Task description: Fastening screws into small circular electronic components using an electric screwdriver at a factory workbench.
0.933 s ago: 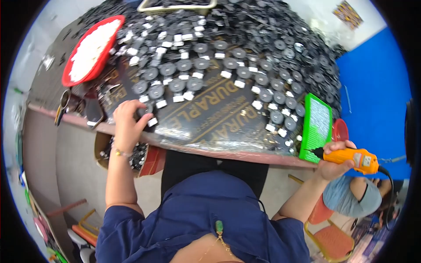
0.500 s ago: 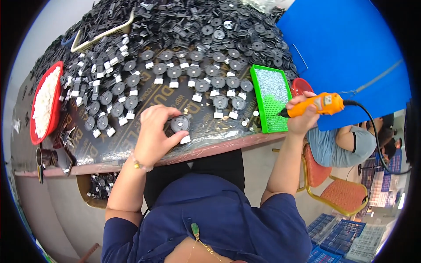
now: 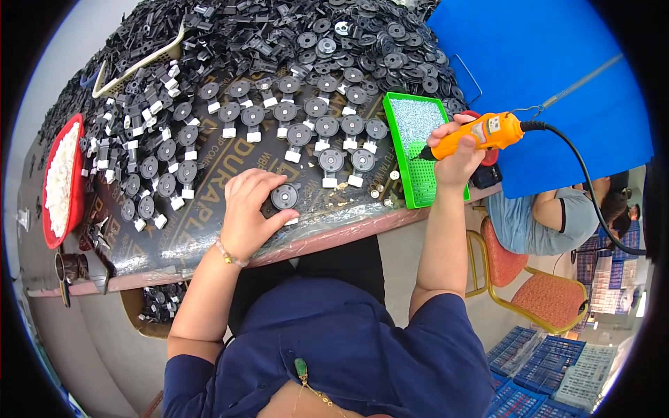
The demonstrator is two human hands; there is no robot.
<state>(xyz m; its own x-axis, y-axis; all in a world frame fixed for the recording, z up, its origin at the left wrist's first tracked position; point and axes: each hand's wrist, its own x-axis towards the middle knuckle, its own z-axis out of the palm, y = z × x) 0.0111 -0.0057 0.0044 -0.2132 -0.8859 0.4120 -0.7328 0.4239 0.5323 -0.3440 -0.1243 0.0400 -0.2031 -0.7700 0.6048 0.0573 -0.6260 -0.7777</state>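
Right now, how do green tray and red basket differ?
Shape: the green tray is rectangular; the red basket is rounded.
Contents: the green tray, partly bare, holds tiny pale pieces; the red basket, heaped white pieces.
Position: green tray near the right hand; red basket far left.
Both sit on the table.

Your left forearm (image 3: pixel 203 298) is slanting up and rightward | your left hand (image 3: pixel 245 210) is showing its back, thumb (image 3: pixel 278 222) and fingers (image 3: pixel 262 180) curving toward each other in a pinch | your right forearm (image 3: pixel 444 244) is standing nearly upright | your right hand (image 3: pixel 457 155) is gripping, fingers and thumb curling inward
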